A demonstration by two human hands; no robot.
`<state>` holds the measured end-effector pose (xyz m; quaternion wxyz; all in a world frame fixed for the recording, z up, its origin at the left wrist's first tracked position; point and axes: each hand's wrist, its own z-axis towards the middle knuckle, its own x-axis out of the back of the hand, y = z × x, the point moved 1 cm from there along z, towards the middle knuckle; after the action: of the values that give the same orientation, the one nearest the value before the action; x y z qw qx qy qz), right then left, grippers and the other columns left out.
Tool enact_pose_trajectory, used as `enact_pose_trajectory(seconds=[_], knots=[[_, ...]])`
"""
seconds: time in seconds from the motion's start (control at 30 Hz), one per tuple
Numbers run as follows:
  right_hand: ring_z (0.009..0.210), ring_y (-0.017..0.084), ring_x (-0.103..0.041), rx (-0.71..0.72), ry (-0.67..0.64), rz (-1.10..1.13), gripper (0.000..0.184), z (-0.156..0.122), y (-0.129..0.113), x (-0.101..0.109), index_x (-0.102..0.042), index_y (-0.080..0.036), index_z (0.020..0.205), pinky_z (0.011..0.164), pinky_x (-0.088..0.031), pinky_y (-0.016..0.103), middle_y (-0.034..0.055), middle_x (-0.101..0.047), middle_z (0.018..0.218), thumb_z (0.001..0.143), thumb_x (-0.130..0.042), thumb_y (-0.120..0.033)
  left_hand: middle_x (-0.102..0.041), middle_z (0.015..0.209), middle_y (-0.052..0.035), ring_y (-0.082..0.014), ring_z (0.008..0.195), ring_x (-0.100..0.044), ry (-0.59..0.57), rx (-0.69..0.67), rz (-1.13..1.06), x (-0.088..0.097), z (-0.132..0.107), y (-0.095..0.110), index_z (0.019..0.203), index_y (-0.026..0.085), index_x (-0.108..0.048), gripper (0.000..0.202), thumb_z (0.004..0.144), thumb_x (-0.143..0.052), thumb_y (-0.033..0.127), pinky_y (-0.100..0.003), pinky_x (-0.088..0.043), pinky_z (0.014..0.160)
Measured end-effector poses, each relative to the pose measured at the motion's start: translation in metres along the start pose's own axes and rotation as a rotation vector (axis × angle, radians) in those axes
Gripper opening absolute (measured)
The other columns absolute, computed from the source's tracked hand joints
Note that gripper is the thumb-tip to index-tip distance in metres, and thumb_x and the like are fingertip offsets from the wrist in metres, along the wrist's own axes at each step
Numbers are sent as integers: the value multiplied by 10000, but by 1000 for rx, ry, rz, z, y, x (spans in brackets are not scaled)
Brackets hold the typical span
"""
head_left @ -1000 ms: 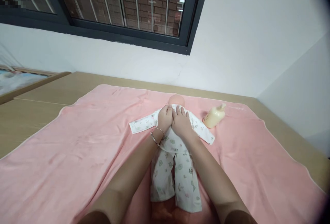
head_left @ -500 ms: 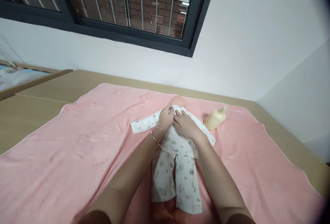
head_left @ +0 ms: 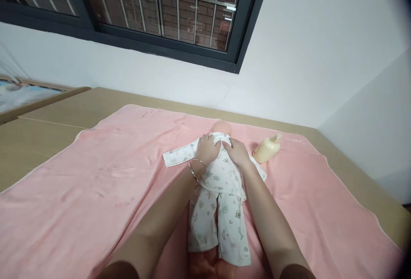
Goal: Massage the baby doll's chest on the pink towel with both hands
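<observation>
A baby doll (head_left: 221,127) lies on the pink blanket, its head toward the wall. It wears a white patterned top (head_left: 221,172) and matching trousers (head_left: 203,219); its bare feet show at the bottom. My left hand (head_left: 208,148), with a bangle at the wrist, rests flat on the left side of the doll's upper body, fingers outstretched. On the opposite side my right hand (head_left: 237,151) lies on the top, fingers extended and partly curving over the side. Both thumbs point inward and almost meet at the middle. The doll's face is not visible.
The pink blanket (head_left: 90,176) covers much of the wooden surface (head_left: 58,112). A pale yellow pump bottle (head_left: 267,148) stands tilted in view, right of the doll. Behind are a white wall (head_left: 308,48) and a dark-framed barred window (head_left: 180,50).
My hands have moved apart on the doll's upper body. My left fingers, curled before, now lie flat, and my right hand has shifted right to the doll's other side.
</observation>
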<state>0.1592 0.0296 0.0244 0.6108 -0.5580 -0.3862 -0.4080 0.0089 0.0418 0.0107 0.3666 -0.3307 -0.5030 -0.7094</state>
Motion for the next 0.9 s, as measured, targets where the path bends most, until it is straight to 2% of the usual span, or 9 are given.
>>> enact_pose_trajectory(seconds=[0.17, 0.3, 0.43, 0.53, 0.6, 0.77, 0.9], knots=[[1366, 343, -498, -29, -2, -96, 462, -18, -23, 10, -596, -161, 1321, 1185, -153, 640, 178, -607, 1425, 1053, -312, -409, -705, 1210, -176, -289, 1180, -631, -107, -100, 90, 23, -5, 9, 1171, 111, -660, 386, 1017, -413, 365, -402, -445, 1044], [1276, 342, -577, -15, -23, -183, 388, -30, -37, 18, -610, -179, 1249, 1169, -88, 699, 176, -678, 1309, 1039, -324, -336, -709, 1200, -166, -284, 1156, -646, -158, -152, 116, 34, -10, 13, 1147, 124, -663, 322, 996, -451, 313, -383, -471, 1001], [1309, 345, -560, -39, -62, -128, 429, -21, -26, 16, -608, -191, 1282, 1178, -94, 692, 171, -659, 1353, 1046, -325, -412, -688, 1274, -176, -300, 1230, -614, -139, -103, 45, 24, -6, 1, 1227, 127, -637, 393, 988, -472, 392, -406, -449, 1051], [1392, 346, -482, -53, -40, -64, 519, -12, -16, 8, -531, -164, 1416, 1193, -172, 632, 177, -566, 1480, 1051, -316, -464, -685, 1285, -183, -306, 1242, -607, -67, -55, -9, 12, -1, -10, 1238, 124, -641, 448, 982, -483, 456, -422, -425, 1087], [1406, 345, -464, -60, -12, -83, 531, -12, -18, 3, -512, -143, 1438, 1190, -210, 599, 192, -540, 1502, 1055, -309, -449, -695, 1265, -180, -305, 1228, -614, -20, -43, -21, 10, 0, -12, 1226, 130, -653, 428, 981, -492, 442, -428, -426, 1088], [1332, 331, -535, -29, 43, -222, 480, -29, -40, 5, -560, -100, 1373, 1201, -164, 585, 233, -620, 1386, 1058, -289, -341, -730, 1152, -171, -296, 1116, -663, -58, -100, 49, 23, -10, 5, 1123, 128, -694, 324, 992, -468, 320, -394, -480, 995], [1275, 343, -584, -75, -27, -172, 453, -29, -40, 13, -615, -142, 1311, 1159, -245, 601, 212, -665, 1329, 1034, -333, -362, -723, 1138, -191, -316, 1105, -668, -70, -60, 133, 29, -17, 14, 1103, 113, -697, 295, 972, -491, 279, -404, -486, 971]])
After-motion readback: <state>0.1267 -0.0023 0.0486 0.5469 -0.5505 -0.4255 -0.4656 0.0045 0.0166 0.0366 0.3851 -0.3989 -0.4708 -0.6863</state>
